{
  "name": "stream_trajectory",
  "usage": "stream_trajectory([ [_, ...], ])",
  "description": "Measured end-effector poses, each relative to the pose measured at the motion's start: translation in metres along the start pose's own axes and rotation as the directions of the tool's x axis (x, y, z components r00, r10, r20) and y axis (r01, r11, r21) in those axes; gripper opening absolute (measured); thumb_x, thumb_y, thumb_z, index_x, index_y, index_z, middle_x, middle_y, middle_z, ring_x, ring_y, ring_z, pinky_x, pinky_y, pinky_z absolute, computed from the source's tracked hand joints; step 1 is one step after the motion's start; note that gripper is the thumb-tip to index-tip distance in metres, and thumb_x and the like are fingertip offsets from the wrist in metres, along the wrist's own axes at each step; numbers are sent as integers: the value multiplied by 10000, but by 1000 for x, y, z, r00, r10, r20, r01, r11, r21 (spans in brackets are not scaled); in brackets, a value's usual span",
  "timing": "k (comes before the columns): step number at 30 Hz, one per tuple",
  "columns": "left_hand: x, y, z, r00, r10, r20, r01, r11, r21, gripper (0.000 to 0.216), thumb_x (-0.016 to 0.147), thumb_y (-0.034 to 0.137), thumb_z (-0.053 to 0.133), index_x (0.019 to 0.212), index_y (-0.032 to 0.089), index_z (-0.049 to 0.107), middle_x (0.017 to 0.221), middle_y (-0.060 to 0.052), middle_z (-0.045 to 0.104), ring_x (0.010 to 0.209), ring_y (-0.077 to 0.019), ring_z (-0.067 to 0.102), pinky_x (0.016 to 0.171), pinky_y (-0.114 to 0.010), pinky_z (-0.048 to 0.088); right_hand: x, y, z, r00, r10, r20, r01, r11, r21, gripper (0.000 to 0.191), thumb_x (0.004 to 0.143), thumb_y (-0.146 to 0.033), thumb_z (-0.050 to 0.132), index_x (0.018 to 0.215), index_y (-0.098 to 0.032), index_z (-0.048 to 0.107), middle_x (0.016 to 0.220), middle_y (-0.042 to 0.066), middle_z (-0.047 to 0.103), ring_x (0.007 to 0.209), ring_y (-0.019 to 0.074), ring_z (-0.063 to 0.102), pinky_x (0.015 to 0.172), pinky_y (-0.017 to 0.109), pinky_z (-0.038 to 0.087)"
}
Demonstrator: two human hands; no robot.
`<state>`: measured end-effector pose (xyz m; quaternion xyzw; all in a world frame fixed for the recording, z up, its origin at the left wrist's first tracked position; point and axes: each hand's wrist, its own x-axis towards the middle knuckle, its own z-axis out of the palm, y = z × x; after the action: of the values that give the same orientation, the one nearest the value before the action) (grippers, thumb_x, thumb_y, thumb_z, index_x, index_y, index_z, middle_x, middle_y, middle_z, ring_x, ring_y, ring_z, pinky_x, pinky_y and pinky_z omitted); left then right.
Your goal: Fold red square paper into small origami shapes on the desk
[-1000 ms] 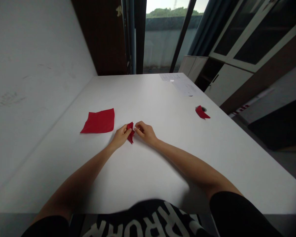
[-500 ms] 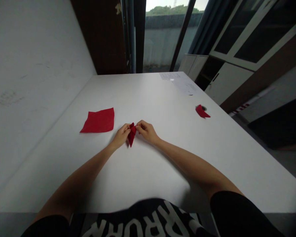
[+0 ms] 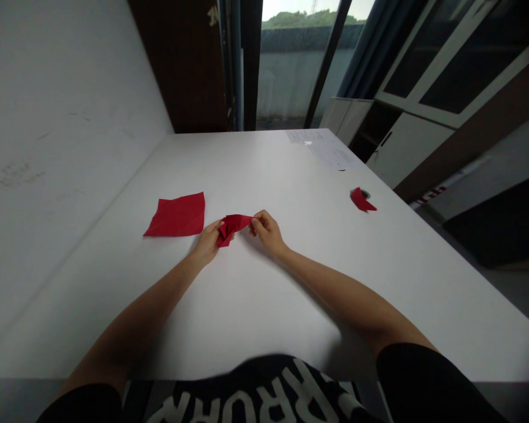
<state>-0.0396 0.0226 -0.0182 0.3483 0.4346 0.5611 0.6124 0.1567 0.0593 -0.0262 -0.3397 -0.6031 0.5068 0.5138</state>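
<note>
Between my two hands is a folded red sheet (image 3: 234, 225), thin like paper or cloth, with several creased layers. My left hand (image 3: 208, 239) grips its bunched left part, thumb on top. The thumb and fingertips of my right hand (image 3: 267, 229) pinch a pointed end that stretches out to the right. Both hands are just above the white table. Left of them, a flat red sheet (image 3: 176, 215), roughly square and slightly wrinkled, lies apart from my left hand. My fingers hide some of the folds.
Toward the right edge of the white table (image 3: 264, 317), a small folded red piece (image 3: 361, 200) lies against a dark round object (image 3: 365, 193), perhaps a tape roll. Printed papers (image 3: 328, 154) lie at the far right corner. A white wall (image 3: 70, 153) borders the left side.
The folded red sheet has turned from pointing down toward me to stretching sideways. Its tip is drawn out to the right, and my hands are farther apart.
</note>
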Motion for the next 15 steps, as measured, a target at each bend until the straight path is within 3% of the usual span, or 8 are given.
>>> stream_trajectory([
  [4,3,-1,-6,997,23,67,-16,994,-108,230,827,263,724,1029,165,674,910,-38,686,704,-103,618,646,-218,534,1,1,0,999,-22,-31,20,998,-57,272,945,-498,530,903,-232,488,741,-25,612,622,128,579,602,278,473],
  [8,3,2,-7,997,39,69,-31,994,-107,315,837,287,730,1138,207,680,1124,-65,690,819,-124,636,614,-205,517,3,1,-2,997,-28,-66,21,994,-111,276,955,-505,504,906,-236,473,742,-22,613,624,130,582,614,281,481],
  [15,-4,15,-1,991,22,129,-4,991,-137,406,828,249,731,1223,211,643,1263,-81,670,998,-161,661,718,-223,543,2,-10,-9,986,-145,-79,121,959,-255,262,984,-484,488,936,-227,508,734,-3,620,648,151,606,642,295,474],
])
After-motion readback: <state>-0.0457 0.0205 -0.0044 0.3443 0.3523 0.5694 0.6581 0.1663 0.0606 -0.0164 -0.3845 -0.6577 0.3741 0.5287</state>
